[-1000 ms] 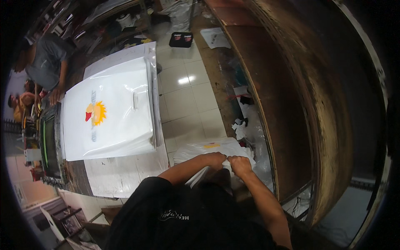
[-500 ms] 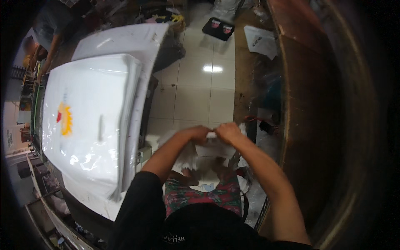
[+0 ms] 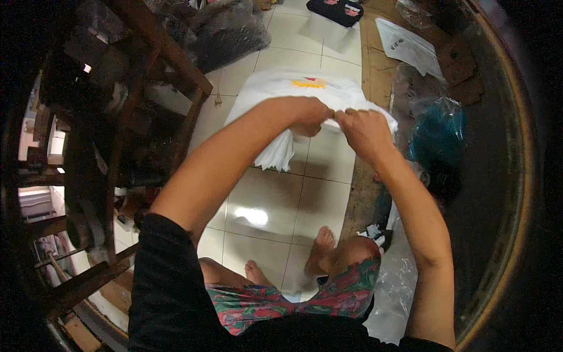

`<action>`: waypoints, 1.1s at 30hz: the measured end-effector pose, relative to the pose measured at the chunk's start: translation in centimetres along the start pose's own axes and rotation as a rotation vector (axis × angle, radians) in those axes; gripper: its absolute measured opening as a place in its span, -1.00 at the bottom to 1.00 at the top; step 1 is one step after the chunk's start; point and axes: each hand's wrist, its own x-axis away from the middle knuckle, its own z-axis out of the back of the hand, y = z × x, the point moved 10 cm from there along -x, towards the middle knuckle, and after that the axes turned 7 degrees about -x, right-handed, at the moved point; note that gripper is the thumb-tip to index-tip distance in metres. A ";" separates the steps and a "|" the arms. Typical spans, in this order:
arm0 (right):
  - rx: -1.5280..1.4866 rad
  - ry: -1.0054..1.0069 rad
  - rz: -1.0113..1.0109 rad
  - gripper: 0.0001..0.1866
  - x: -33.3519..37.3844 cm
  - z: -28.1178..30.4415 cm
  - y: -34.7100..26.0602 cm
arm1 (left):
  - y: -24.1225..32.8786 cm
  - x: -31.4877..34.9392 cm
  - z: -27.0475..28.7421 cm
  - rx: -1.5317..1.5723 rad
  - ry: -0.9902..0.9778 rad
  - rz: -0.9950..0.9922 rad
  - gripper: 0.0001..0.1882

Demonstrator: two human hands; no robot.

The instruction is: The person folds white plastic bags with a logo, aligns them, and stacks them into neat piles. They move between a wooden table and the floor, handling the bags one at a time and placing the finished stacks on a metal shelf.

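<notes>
My left hand [image 3: 308, 112] and my right hand [image 3: 365, 130] meet near the middle of the picture, both closed on the near edge of a bundle of white plastic bags [image 3: 264, 88]. The bundle spreads out beyond my hands, low over the tiled floor, with a yellow and red print [image 3: 308, 83] near its far side. One loose white corner [image 3: 275, 154] hangs below my left wrist. My fingers cover the gripped edge, so how many layers each hand holds is hidden.
A dark frame [image 3: 158, 35] stands on the left, beside a heap of greyish plastic [image 3: 229, 35]. Cardboard [image 3: 375, 73] lies along the right, carrying a pale plastic bag [image 3: 407, 47] and a teal plastic-wrapped thing [image 3: 437, 132]. A black folded item [image 3: 337, 12] lies ahead. My bare foot [image 3: 324, 243] is below.
My view has dropped lower, and the table with its white stack has gone out of sight. Both hands have moved forward, still gripping; the white bundle now lies spread out ahead of them.
</notes>
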 end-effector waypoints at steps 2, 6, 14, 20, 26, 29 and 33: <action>-0.045 0.005 0.001 -0.84 1.6 -5.6 -0.7 | -0.4 -2.5 -5.3 0.001 0.072 -0.003 -0.48; -0.149 -0.036 0.001 -0.89 4.9 -16.1 -3.0 | 0.0 -4.9 -15.6 0.015 0.142 0.007 -0.61; -0.212 -0.220 -0.047 -0.80 8.8 -23.0 -4.7 | 2.5 0.2 -23.8 0.012 0.929 0.289 -0.35; -0.186 -0.163 0.027 -0.81 9.0 -21.6 -5.8 | 0.0 4.8 -29.5 0.088 0.946 0.832 -0.23; -0.143 -0.206 0.112 -0.85 10.2 -23.3 -7.7 | -1.0 5.9 -29.8 -0.274 0.804 0.572 -0.66; -0.136 -0.253 0.144 -0.88 11.4 -25.4 -9.8 | -0.8 6.1 -29.9 -0.364 0.495 0.471 -0.77; -0.226 -0.261 0.155 -0.88 13.5 -27.9 -12.2 | -0.9 9.4 -31.4 -0.311 0.602 0.744 -0.65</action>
